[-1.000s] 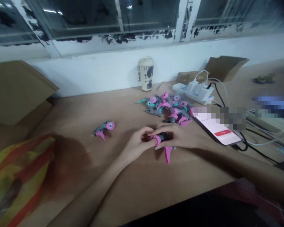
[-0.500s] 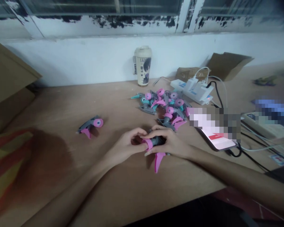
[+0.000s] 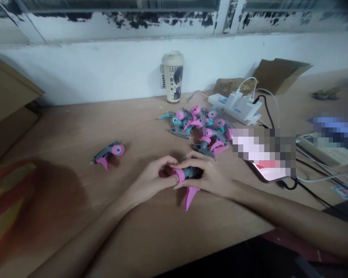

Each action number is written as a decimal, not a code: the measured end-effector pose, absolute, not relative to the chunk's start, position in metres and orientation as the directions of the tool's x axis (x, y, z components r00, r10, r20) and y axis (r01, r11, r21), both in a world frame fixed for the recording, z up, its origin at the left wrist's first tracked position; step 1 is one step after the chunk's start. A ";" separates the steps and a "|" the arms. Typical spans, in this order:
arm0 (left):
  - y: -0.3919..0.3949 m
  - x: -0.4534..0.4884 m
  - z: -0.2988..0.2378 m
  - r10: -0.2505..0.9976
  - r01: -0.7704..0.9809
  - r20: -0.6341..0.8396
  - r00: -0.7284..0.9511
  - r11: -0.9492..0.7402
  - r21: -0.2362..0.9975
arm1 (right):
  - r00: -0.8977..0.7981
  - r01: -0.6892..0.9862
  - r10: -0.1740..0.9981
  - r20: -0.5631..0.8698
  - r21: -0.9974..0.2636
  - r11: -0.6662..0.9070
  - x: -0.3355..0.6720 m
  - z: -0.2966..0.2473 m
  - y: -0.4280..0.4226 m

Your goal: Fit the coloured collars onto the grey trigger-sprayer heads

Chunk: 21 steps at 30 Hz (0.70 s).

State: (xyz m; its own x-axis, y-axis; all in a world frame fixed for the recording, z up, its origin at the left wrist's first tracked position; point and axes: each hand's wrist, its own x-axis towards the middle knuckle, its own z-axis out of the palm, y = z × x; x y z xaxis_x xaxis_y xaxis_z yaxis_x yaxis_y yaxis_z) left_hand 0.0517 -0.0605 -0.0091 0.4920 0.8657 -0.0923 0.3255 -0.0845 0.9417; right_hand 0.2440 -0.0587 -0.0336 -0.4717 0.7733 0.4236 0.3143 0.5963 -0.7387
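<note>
A grey trigger sprayer head with a pink collar and pink trigger is held between my hands just above the table. My left hand grips its pink collar, thumb in front and fingers behind. Around the grey body closes my right hand, which covers much of it. The pink trigger points down toward me. Off to the left, a single similar sprayer head lies on the table. Beyond my hands sits a pile of sprayer heads, grey with pink or teal parts.
A lidded coffee cup stands by the wall. Right of the pile are a white power strip with cables and a phone. Cardboard rises at the left, above a red and yellow striped item.
The whole view has shifted slightly. Both hands keep the same hold on the sprayer head, and the pile and the lone sprayer head have stayed in place.
</note>
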 end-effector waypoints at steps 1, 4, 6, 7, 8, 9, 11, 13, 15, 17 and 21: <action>-0.061 0.052 -0.009 0.868 0.332 -0.083 0.489 -0.097 0.938 | -0.468 0.327 0.772 0.430 -0.728 0.603 0.244 -0.033 -0.059; -0.064 0.054 -0.007 0.883 0.355 -0.035 0.467 -0.151 0.923 | -0.450 0.358 0.766 0.459 -0.693 0.626 0.245 -0.032 -0.059; -0.066 0.056 -0.007 0.895 0.372 -0.010 0.446 -0.175 0.912 | -0.443 0.366 0.760 0.475 -0.678 0.637 0.244 -0.032 -0.060; -0.067 0.057 -0.007 0.902 0.379 0.001 0.433 -0.183 0.907 | -0.438 0.369 0.758 0.483 -0.672 0.642 0.244 -0.032 -0.060; -0.069 0.058 -0.007 0.907 0.383 0.014 0.421 -0.192 0.904 | -0.433 0.375 0.757 0.490 -0.666 0.645 0.244 -0.032 -0.061; -0.070 0.059 -0.008 0.911 0.385 0.030 0.410 -0.203 0.900 | -0.427 0.383 0.757 0.495 -0.659 0.647 0.244 -0.032 -0.061; -0.074 0.062 -0.011 0.924 0.386 0.066 0.377 -0.221 0.896 | -0.408 0.411 0.759 0.508 -0.640 0.649 0.243 -0.033 -0.061; -0.077 0.065 -0.015 0.947 0.378 0.120 0.300 -0.233 0.896 | -0.389 0.452 0.763 0.517 -0.615 0.647 0.243 -0.033 -0.061; -0.079 0.068 -0.019 0.964 0.400 0.191 0.186 -0.252 0.881 | -0.365 0.486 0.769 0.526 -0.597 0.639 0.244 -0.033 -0.061; -0.081 0.069 -0.019 0.957 0.479 0.271 0.107 -0.288 0.829 | -0.335 0.506 0.776 0.535 -0.592 0.627 0.244 -0.033 -0.061; -0.083 0.069 -0.015 0.901 0.662 0.407 0.151 -0.398 0.635 | -0.297 0.521 0.785 0.543 -0.597 0.610 0.242 -0.033 -0.062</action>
